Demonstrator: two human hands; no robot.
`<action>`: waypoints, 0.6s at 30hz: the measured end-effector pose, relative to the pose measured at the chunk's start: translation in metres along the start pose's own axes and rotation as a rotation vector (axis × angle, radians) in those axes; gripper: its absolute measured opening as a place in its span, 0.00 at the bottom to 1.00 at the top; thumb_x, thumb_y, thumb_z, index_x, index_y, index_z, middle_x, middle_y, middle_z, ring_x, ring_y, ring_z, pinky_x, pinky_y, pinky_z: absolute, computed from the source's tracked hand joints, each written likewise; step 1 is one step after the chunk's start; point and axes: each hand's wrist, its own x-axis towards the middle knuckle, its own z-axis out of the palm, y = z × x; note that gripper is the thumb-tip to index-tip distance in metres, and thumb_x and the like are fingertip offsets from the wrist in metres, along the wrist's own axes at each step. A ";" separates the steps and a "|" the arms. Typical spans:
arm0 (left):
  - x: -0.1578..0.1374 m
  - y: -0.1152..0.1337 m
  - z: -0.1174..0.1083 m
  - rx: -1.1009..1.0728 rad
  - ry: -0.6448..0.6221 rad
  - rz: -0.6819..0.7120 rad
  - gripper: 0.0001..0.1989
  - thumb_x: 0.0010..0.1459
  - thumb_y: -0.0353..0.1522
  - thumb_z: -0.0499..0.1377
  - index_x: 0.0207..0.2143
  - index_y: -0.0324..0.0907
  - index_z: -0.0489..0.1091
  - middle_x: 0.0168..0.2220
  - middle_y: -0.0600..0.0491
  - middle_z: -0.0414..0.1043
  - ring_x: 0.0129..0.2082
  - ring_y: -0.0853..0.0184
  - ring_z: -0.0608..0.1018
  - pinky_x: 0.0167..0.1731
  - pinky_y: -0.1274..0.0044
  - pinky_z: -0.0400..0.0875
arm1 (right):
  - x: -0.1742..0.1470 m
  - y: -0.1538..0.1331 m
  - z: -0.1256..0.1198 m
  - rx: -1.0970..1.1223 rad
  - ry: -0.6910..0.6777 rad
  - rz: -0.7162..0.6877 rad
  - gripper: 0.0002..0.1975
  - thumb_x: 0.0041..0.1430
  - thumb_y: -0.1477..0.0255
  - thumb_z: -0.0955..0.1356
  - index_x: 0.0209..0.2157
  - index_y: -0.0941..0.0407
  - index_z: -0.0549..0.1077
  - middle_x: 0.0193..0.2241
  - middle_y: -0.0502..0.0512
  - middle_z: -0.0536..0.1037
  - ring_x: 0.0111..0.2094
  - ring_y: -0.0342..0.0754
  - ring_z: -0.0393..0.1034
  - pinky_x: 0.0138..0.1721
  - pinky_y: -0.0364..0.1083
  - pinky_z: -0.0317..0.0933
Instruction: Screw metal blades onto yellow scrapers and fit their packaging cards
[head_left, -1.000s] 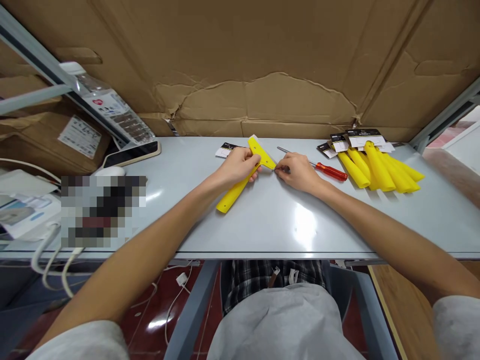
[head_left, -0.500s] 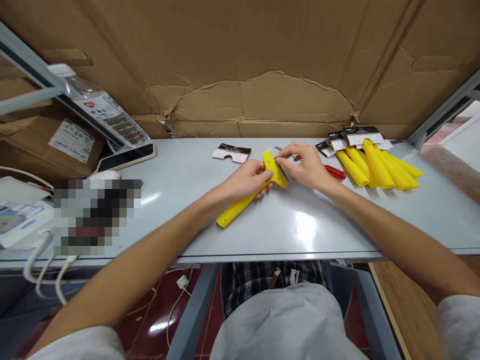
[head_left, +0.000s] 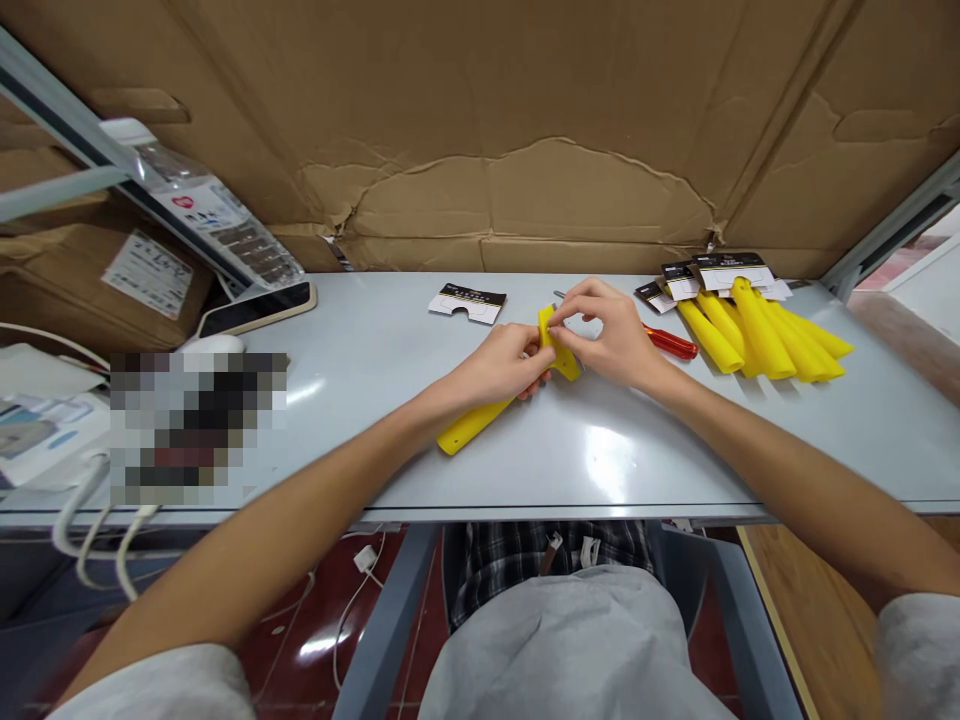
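Left hand (head_left: 507,362) around smooth yellow T-shaped tool (head_left: 474,428), glossy tabletop (head_left: 375,345)

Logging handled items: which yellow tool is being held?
The yellow tool in the left hand; the other yellow tools lie fanned together right of the red screwdriver, black-and-white cards at their far ends.

The yellow tool (head_left: 474,428) looks like smooth plastic with a soft sheen, as do the fanned yellow pieces (head_left: 766,335), while the red screwdriver handle (head_left: 671,344) seems a glossier, partly see-through plastic. The loose printed card (head_left: 468,302) is smooth paper or thin board, and the tabletop (head_left: 375,320) is slick and shiny (a white glare sits on it). Behind rises matt, creased cardboard (head_left: 480,90), below are soft, wrinkled shirt cloth (head_left: 570,650) and polished floor tiles (head_left: 311,650).
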 end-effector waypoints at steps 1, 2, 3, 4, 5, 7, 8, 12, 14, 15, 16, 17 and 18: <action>0.000 0.001 0.000 0.004 0.003 0.002 0.09 0.69 0.28 0.56 0.32 0.42 0.68 0.29 0.51 0.78 0.20 0.72 0.76 0.23 0.76 0.72 | 0.000 -0.001 0.000 0.018 -0.002 0.041 0.08 0.61 0.68 0.73 0.39 0.54 0.85 0.44 0.56 0.78 0.47 0.46 0.72 0.46 0.47 0.67; -0.001 0.002 0.000 0.007 0.004 0.003 0.09 0.69 0.28 0.56 0.33 0.42 0.68 0.28 0.51 0.78 0.20 0.72 0.76 0.23 0.76 0.72 | 0.000 -0.002 0.000 0.031 -0.004 0.074 0.08 0.60 0.67 0.73 0.39 0.54 0.85 0.45 0.56 0.78 0.47 0.46 0.73 0.45 0.47 0.66; -0.001 0.002 0.000 0.010 0.004 0.004 0.09 0.69 0.28 0.56 0.33 0.42 0.68 0.28 0.51 0.78 0.20 0.72 0.76 0.23 0.76 0.72 | 0.000 -0.003 0.000 0.041 -0.008 0.099 0.09 0.59 0.66 0.73 0.38 0.54 0.85 0.46 0.57 0.78 0.48 0.47 0.73 0.44 0.46 0.66; -0.001 0.003 0.000 0.012 0.003 0.004 0.09 0.69 0.28 0.56 0.33 0.42 0.68 0.28 0.52 0.78 0.20 0.72 0.76 0.23 0.76 0.72 | 0.000 -0.004 -0.001 0.049 -0.012 0.117 0.09 0.59 0.66 0.74 0.38 0.54 0.85 0.46 0.56 0.79 0.48 0.47 0.73 0.44 0.46 0.66; -0.002 0.003 0.000 0.013 0.001 0.004 0.09 0.69 0.28 0.56 0.33 0.42 0.68 0.28 0.52 0.78 0.20 0.72 0.76 0.23 0.76 0.72 | 0.000 -0.005 -0.001 0.057 -0.018 0.133 0.09 0.59 0.66 0.73 0.38 0.54 0.85 0.46 0.56 0.79 0.49 0.47 0.73 0.45 0.47 0.66; -0.002 0.002 0.000 0.014 -0.002 0.004 0.09 0.69 0.28 0.56 0.32 0.42 0.68 0.29 0.52 0.78 0.20 0.72 0.76 0.23 0.76 0.72 | 0.000 -0.008 -0.001 0.077 -0.031 0.170 0.09 0.58 0.67 0.73 0.39 0.55 0.84 0.47 0.56 0.79 0.50 0.47 0.74 0.45 0.47 0.67; -0.001 0.002 0.000 0.014 -0.002 0.005 0.09 0.69 0.28 0.56 0.32 0.42 0.68 0.29 0.52 0.78 0.20 0.72 0.76 0.23 0.76 0.72 | 0.000 -0.009 -0.001 0.089 -0.037 0.193 0.09 0.58 0.67 0.73 0.38 0.55 0.84 0.47 0.56 0.79 0.50 0.47 0.74 0.45 0.46 0.67; -0.001 0.000 0.000 0.011 0.001 0.009 0.09 0.68 0.29 0.57 0.32 0.42 0.68 0.29 0.51 0.78 0.20 0.72 0.76 0.23 0.76 0.72 | -0.001 -0.010 0.000 0.099 -0.041 0.209 0.09 0.57 0.67 0.72 0.37 0.56 0.83 0.47 0.56 0.80 0.50 0.47 0.74 0.45 0.46 0.68; -0.001 -0.001 0.000 0.003 -0.002 0.006 0.08 0.68 0.29 0.57 0.32 0.42 0.68 0.28 0.51 0.78 0.20 0.72 0.76 0.23 0.76 0.71 | -0.002 -0.009 0.001 0.075 -0.039 0.165 0.08 0.57 0.68 0.72 0.37 0.56 0.83 0.46 0.57 0.80 0.50 0.47 0.74 0.45 0.46 0.68; -0.001 -0.001 0.000 -0.004 -0.005 0.003 0.08 0.68 0.29 0.57 0.32 0.42 0.68 0.28 0.51 0.78 0.20 0.71 0.76 0.23 0.76 0.71 | -0.002 -0.008 0.001 0.060 -0.040 0.139 0.08 0.58 0.69 0.72 0.37 0.56 0.83 0.46 0.57 0.80 0.50 0.48 0.74 0.44 0.46 0.68; -0.001 -0.002 0.000 -0.010 -0.006 -0.001 0.08 0.68 0.29 0.57 0.32 0.42 0.68 0.27 0.52 0.78 0.20 0.71 0.76 0.23 0.76 0.71 | -0.003 -0.007 0.002 0.044 -0.040 0.113 0.08 0.58 0.69 0.71 0.37 0.56 0.83 0.46 0.57 0.81 0.49 0.48 0.74 0.44 0.45 0.68; 0.000 -0.002 0.000 -0.014 -0.007 -0.004 0.08 0.67 0.29 0.58 0.32 0.42 0.68 0.27 0.52 0.78 0.20 0.71 0.76 0.23 0.76 0.71 | -0.003 -0.005 0.002 0.029 -0.040 0.084 0.08 0.58 0.70 0.71 0.37 0.56 0.83 0.46 0.57 0.81 0.49 0.47 0.74 0.45 0.46 0.68; 0.000 -0.003 0.000 -0.015 -0.007 -0.006 0.08 0.67 0.29 0.58 0.32 0.42 0.68 0.27 0.52 0.78 0.20 0.71 0.76 0.23 0.76 0.71 | -0.004 -0.004 0.002 0.014 -0.037 0.053 0.08 0.59 0.70 0.71 0.37 0.56 0.83 0.46 0.57 0.81 0.49 0.47 0.74 0.46 0.46 0.68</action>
